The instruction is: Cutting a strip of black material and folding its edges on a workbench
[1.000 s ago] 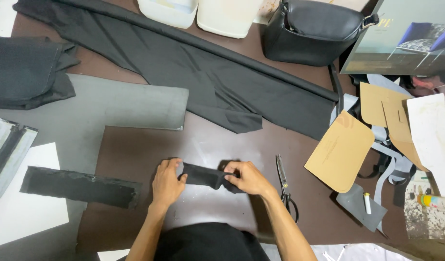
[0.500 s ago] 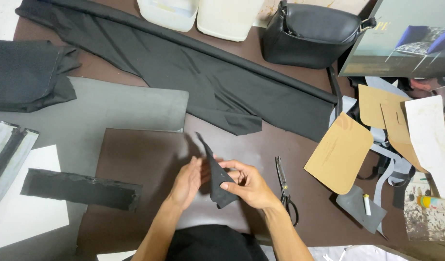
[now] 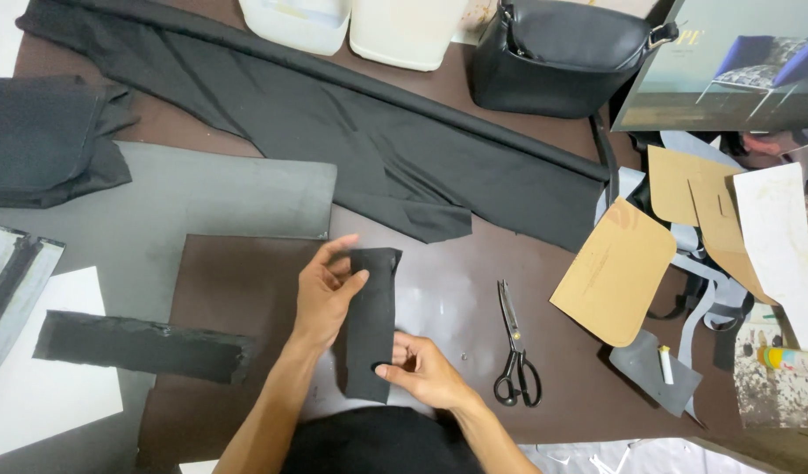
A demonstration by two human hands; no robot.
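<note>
Both hands pinch a black strip (image 3: 371, 323); left hand (image 3: 323, 294) grips its upper edge, right hand (image 3: 424, 370) its lower end, fingers seemingly curled underneath; strip runs lengthwise away from the body; scissors (image 3: 514, 351) lie right of the right hand.

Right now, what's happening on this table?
A person holds a small black fabric strip upright over the brown table: the left hand grips its upper edge, the right hand pinches its lower end. Scissors lie just to the right, tan card patterns beyond them, and a long black cloth stretches across the back.
</note>
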